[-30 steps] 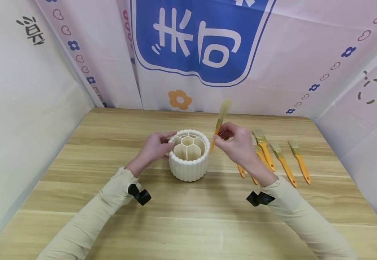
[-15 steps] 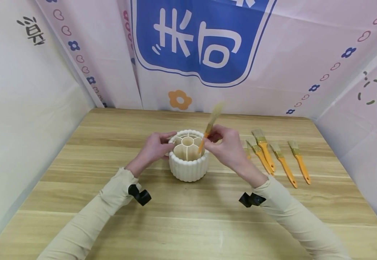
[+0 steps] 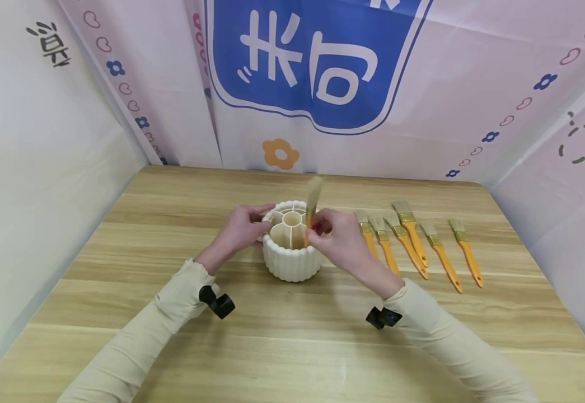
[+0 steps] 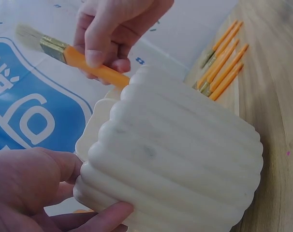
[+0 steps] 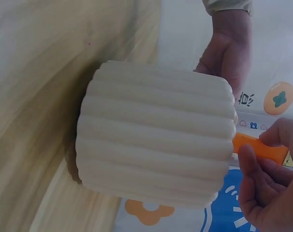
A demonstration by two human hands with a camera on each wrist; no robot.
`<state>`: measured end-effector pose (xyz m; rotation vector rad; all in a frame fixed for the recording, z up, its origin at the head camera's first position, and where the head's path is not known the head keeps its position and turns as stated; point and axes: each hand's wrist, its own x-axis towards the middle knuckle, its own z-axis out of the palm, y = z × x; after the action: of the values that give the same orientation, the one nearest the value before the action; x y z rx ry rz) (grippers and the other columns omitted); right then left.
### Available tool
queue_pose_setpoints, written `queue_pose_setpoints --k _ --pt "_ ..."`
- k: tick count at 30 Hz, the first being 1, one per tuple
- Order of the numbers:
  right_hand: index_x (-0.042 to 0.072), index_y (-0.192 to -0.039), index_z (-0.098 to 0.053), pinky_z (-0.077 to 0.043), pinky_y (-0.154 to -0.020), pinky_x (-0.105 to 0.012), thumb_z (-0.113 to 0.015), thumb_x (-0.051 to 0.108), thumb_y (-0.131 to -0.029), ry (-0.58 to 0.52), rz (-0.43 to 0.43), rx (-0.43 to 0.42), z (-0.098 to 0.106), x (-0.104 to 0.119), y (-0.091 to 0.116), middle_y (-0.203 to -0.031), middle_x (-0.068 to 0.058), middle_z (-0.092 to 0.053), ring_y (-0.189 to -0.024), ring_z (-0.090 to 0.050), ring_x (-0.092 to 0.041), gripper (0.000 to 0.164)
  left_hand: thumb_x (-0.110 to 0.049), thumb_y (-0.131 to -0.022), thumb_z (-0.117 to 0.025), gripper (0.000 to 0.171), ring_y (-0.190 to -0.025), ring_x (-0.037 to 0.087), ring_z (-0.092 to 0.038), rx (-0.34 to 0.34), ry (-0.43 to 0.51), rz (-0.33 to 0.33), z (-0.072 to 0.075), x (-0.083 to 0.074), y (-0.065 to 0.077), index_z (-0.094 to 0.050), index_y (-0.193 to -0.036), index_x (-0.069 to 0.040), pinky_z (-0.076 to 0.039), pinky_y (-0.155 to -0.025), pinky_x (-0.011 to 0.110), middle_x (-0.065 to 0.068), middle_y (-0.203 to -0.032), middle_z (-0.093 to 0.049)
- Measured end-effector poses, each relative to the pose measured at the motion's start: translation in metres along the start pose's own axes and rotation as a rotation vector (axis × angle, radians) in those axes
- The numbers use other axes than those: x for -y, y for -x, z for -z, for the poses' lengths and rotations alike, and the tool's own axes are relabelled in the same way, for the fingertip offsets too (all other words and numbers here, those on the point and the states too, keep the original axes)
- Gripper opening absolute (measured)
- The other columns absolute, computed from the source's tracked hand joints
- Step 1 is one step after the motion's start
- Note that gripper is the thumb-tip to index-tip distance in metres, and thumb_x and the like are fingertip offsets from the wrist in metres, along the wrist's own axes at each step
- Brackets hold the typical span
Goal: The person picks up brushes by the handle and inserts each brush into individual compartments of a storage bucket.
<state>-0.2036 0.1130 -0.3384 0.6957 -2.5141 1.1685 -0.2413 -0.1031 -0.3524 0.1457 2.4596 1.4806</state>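
The left hand [image 3: 239, 228] gripped a ribbed, round white pot [image 3: 292, 264]; the right hand [image 3: 340, 238] pinched an orange-handled bristle paintbrush [image 4: 73, 57] (light, I guessed; best mid-handle).

Cream sleeves [image 3: 133, 338], black wrist cameras [image 3: 224, 305]

Left grip [image 3: 244, 226] curves; right grip [image 3: 341, 238] pinches; both forearms [image 3: 133, 336] slant inward.

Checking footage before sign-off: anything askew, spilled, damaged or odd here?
Nothing looks spilled or broken. Only faint grey smudges stand out on the otherwise plain white holder, left wrist view; stain or shadow, can't tell.
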Motion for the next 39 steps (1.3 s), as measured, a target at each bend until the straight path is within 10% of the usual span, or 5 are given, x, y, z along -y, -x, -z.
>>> queue_pose_setpoints --k 16,39 --pt "0.002 -0.08 -0.066 -0.041 -0.051 -0.018 -0.074 0.012 -0.074 0.261 0.079 -0.098 -0.024 -0.002 0.014 -0.068 -0.006 -0.061 -0.059 -0.05 -0.012 0.014 -0.011 -0.089 -0.055 0.05 -0.083 0.02 -0.063 -0.009 -0.011 -0.009 -0.001 0.001 0.0 -0.048 -0.138 -0.018 -0.059 -0.072 0.044 0.02 -0.11 -0.062" --pt "0.008 -0.07 -0.071 -0.021 -0.053 -0.021 -0.068 0.018 -0.076 0.422 -0.021 -0.103 -0.032 0.009 0.014 -0.057 -0.001 -0.065 -0.044 -0.036 -0.008 0.012 -0.01 -0.089 -0.053 0.05 -0.076 0.016 -0.064 -0.014 -0.012 -0.037 -0.003 -0.001 0.002 -0.046 -0.139 -0.014 -0.059 -0.071 0.042 0.022 -0.109 -0.063"
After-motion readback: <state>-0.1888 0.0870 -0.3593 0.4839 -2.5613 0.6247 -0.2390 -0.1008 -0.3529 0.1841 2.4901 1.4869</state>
